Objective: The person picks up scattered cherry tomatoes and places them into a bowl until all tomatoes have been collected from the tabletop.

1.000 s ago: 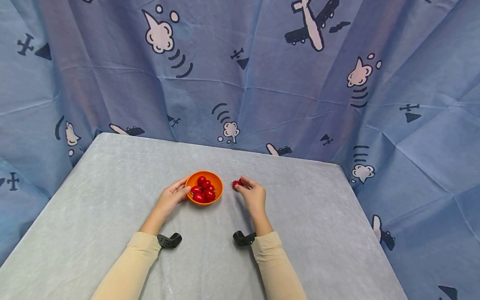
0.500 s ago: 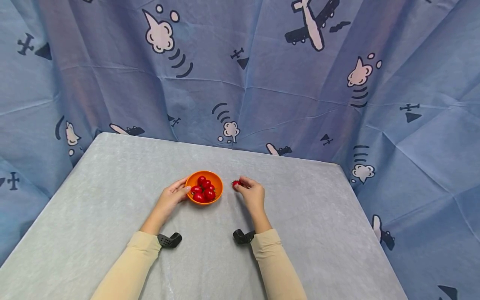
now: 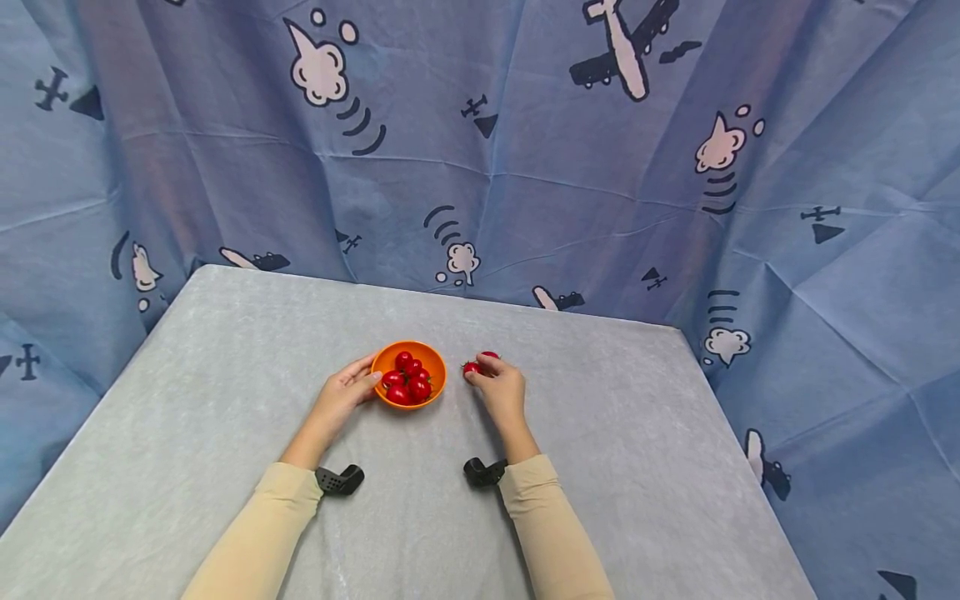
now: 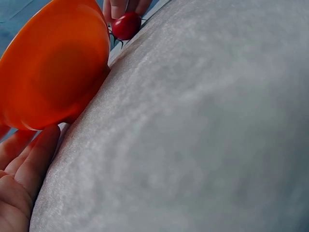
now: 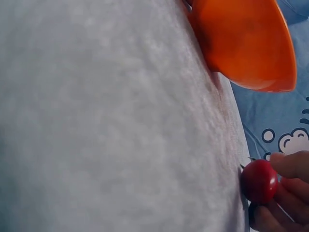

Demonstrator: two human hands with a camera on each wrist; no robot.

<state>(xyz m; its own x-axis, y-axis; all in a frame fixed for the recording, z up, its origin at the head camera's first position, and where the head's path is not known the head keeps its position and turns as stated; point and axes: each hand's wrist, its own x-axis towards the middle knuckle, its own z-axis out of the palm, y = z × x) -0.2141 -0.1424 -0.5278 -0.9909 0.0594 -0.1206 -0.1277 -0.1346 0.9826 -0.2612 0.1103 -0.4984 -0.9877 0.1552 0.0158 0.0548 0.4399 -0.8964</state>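
Observation:
An orange bowl (image 3: 437, 386) with several small red tomatoes (image 3: 418, 389) in it stands on the table. My left hand (image 3: 343, 392) grips its left side, thumb over the rim and fingers against the outside. To the right of the bowl, my right hand (image 3: 504, 390) pinches a cherry tomato (image 5: 259, 181) with a green stem between thumb and fingers, low at the tabletop. Just behind these fingers another red tomato (image 3: 491, 354) is partly hidden. In the left wrist view the pinched tomato (image 4: 126, 26) shows beyond the bowl.
A pale grey cloth covers the table (image 3: 637, 433). A blue curtain (image 3: 405, 208) with plane prints hangs along the back and sides. Each wrist carries a black device, such as the left one (image 3: 341, 481).
My right hand has shifted slightly left with the tomato, and another tomato now shows behind its fingers. The left hand and the bowl stay still.

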